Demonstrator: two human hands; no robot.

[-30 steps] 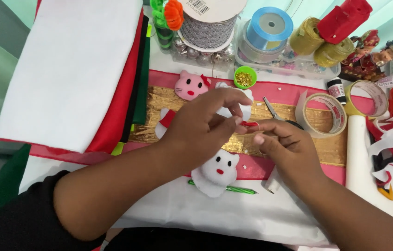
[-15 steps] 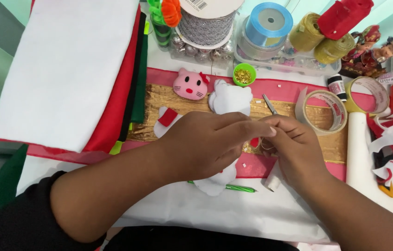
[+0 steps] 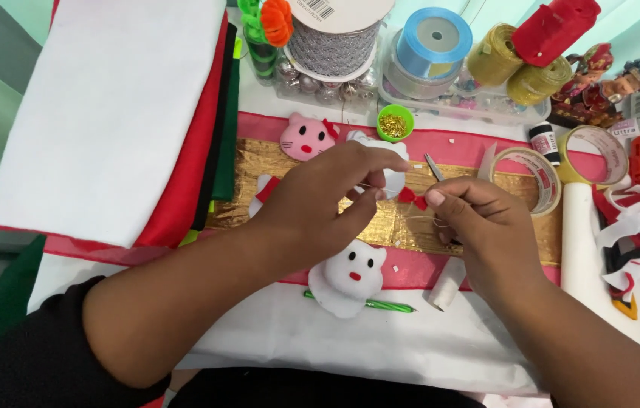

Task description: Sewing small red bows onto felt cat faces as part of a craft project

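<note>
The desk [image 3: 441, 355] is covered with a white sheet along its near edge. A stack of felt sheets [image 3: 108, 113], white on top over red and green, takes up the far left corner. A gold glitter sheet [image 3: 388, 227] lies across the middle of the desk on a pink cloth strip [image 3: 410, 272].

The left hand [image 3: 320, 200] is over the centre of the gold sheet, thumb and forefinger pinched narrowly on a fine thread. The right hand [image 3: 478, 227] is just beside it toward the right edge, fingers closed narrowly on the same thread. A small red felt bow [image 3: 412, 198] sits between the two hands at the fingertips, touching the right thumb; whether either hand actually grips the bow cannot be determined.

A white felt face [image 3: 350, 276] with a red nose lies near the near edge, below the left hand, partly over a green pen [image 3: 384, 305]. A pink felt face [image 3: 305, 137] lies beyond the left hand toward the far edge.

Along the far edge stand a silver ribbon spool [image 3: 331, 45] and a blue ribbon spool [image 3: 433, 41]. A clear tape roll [image 3: 535, 177] lies toward the right edge. A white thread spool [image 3: 448, 283] lies under the right wrist. A small green cup [image 3: 395, 122] of gold pins stands near the far edge.
</note>
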